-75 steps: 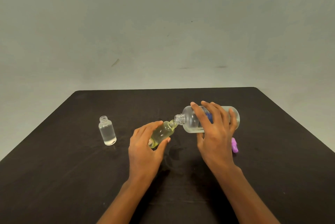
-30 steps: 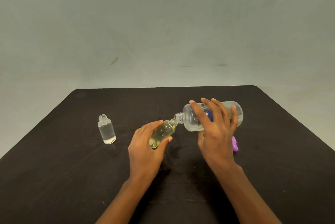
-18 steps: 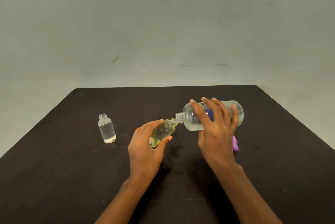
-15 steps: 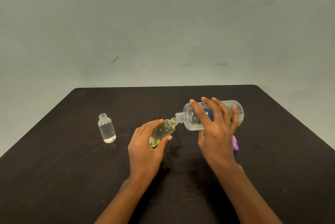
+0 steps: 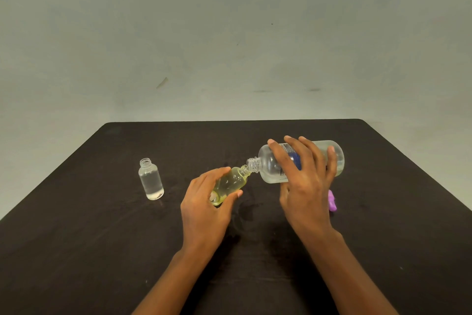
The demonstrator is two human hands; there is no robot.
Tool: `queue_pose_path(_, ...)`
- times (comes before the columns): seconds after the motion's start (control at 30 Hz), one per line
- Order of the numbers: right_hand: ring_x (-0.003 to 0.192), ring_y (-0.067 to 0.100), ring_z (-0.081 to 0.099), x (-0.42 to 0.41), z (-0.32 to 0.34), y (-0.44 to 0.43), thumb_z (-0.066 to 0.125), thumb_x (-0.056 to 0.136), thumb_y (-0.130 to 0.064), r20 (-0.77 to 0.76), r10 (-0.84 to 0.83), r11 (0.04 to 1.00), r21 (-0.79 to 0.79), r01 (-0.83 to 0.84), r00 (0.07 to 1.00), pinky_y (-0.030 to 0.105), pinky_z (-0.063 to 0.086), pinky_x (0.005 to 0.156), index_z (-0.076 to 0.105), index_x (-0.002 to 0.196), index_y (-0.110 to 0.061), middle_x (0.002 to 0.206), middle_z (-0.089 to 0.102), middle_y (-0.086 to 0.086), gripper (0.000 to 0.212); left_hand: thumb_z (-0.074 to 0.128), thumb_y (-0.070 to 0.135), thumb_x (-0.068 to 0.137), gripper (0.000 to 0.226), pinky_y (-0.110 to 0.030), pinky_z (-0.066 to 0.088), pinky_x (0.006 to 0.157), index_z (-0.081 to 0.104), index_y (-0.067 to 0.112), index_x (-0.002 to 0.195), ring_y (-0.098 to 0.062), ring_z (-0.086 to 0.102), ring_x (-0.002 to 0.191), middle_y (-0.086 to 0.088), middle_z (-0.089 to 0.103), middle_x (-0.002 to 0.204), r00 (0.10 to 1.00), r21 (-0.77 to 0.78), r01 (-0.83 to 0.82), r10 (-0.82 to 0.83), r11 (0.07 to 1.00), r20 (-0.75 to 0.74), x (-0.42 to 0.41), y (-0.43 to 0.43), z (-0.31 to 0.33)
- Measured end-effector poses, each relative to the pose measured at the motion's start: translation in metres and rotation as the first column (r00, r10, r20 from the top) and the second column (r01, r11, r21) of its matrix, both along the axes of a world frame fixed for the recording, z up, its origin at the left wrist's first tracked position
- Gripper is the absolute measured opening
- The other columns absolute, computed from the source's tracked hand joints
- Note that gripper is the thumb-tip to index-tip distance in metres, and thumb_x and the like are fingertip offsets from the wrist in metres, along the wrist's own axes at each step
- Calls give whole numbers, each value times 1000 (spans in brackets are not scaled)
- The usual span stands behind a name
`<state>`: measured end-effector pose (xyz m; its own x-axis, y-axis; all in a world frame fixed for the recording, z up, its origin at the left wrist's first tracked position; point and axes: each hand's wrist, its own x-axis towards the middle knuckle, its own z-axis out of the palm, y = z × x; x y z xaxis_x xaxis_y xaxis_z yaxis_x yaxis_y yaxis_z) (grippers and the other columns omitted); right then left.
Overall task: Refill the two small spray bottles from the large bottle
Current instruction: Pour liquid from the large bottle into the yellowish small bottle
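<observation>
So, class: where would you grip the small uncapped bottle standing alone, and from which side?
I'd grip the small clear bottle round its straight body, below the neck, from the near side: it stands upright and open with liquid inside, so keep it level.

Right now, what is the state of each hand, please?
Left hand: grips the small yellowish bottle, tilted.
Right hand: holds the large bottle, tipped neck to neck.

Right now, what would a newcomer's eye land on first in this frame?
Over the dark table, the right hand tips the large bottle almost flat, its mouth meeting the neck of the yellowish small bottle that the left hand grips. To the left a clear small bottle stands uncapped; a purple piece lies beside the right hand.
</observation>
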<state>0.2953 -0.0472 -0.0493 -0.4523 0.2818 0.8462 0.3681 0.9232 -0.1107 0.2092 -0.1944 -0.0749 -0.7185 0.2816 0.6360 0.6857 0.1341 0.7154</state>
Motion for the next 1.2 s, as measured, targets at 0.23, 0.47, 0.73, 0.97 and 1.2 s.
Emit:
queue_pose_path(0.23, 130, 24, 38, 0, 0, -1, 72, 62, 14, -11, 0, 1000, -3, 0, 1000, 48, 6, 116, 46, 133, -30, 131, 51, 4, 87, 83, 18, 67, 49, -27, 49, 85, 62, 37, 107, -3, 57, 97, 22, 63, 102, 1000, -4, -4, 4, 1000, 2, -1, 0, -2)
queue_pose_path(0.47, 129, 24, 39, -1, 0, -1, 71, 63, 14, -7, -2, 1000, 2, 2, 1000, 46, 3, 116, 45, 133, -31, 132, 49, 2, 87, 83, 19, 66, 50, -23, 47, 85, 61, 38, 107, -2, 57, 98, 24, 62, 102, 1000, -3, -3, 3, 1000, -3, 0, 0, -1)
queue_pose_path(0.73, 130, 23, 38, 0, -1, -1, 71, 61, 15, -4, -12, 1000, 2, 12, 1000, 49, 7, 115, 43, 134, -32, 132, 48, 2, 91, 81, 23, 67, 48, -27, 49, 86, 60, 40, 107, -2, 57, 98, 25, 61, 102, 1000, -1, -2, 2, 1000, 0, 1, 0, 0)
queue_pose_path(0.97, 130, 23, 38, 0, -1, -1, 71, 62, 15, -9, -3, 1000, -9, 3, 1000, 49, 5, 116, 45, 133, -31, 132, 49, 2, 88, 78, 26, 66, 51, -31, 50, 86, 57, 40, 110, -3, 58, 98, 25, 61, 101, 1000, 8, 4, -4, 1000, 3, 1, 0, 0)
queue_pose_path(1.2, 129, 24, 39, 0, 0, -1, 71, 62, 14, -10, -5, 1000, -10, 5, 1000, 49, 7, 115, 45, 133, -31, 131, 52, 4, 89, 74, 30, 65, 50, -28, 49, 86, 57, 40, 111, -2, 58, 98, 26, 61, 101, 1000, 13, 4, -4, 1000, 5, 1, 1, 1)
